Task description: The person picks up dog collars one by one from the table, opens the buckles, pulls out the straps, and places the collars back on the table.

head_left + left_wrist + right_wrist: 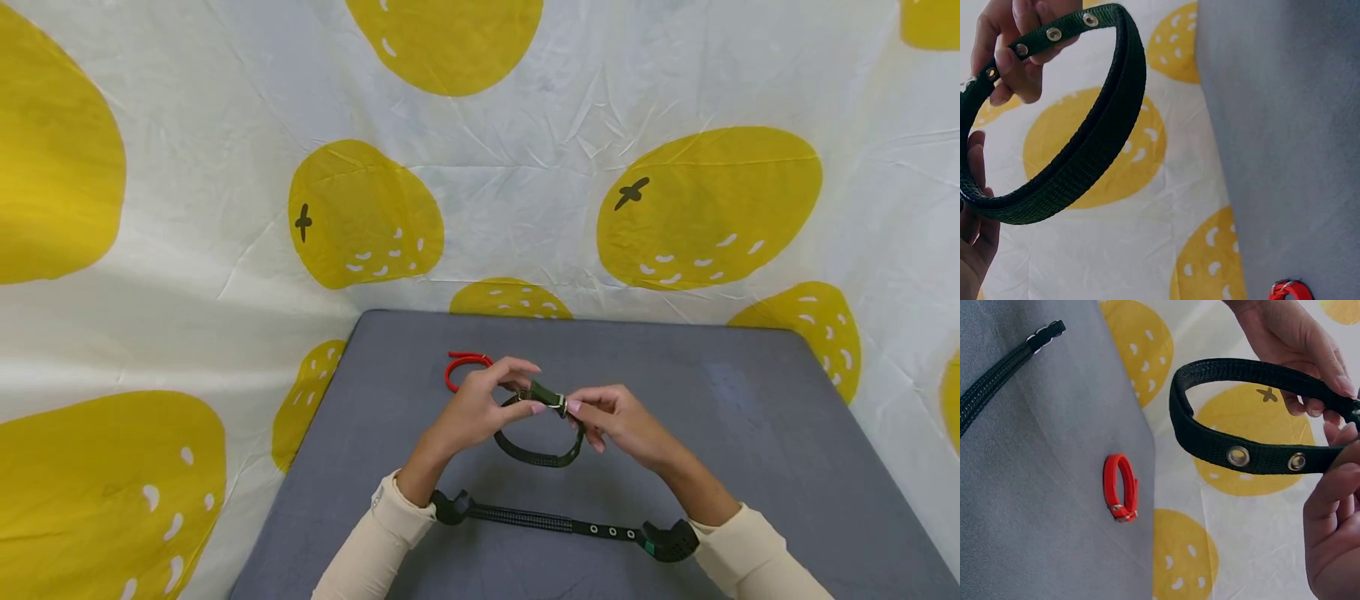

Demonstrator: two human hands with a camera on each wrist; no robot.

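A dark green collar (536, 458), curved into a loop, is held up above the table between both hands. Its woven band has metal eyelets, plain in the left wrist view, where the collar (1125, 81) hangs as a wide loop. At its top is a metal buckle (560, 405). My left hand (480, 404) pinches the band just left of the buckle, thumb below and fingers above. With thumb and fingers my right hand (618, 421) pinches the collar at the buckle's right side. In the right wrist view, fingers partly hide the buckle end.
A red buckled collar (1110, 481) lies looped on the grey table (750, 467), behind my left hand. Nearer me lies a black strap (525, 518) with eyelets, its ends partly covered by the black wrist devices. Fruit-printed cloth (525, 200) hangs behind the table.
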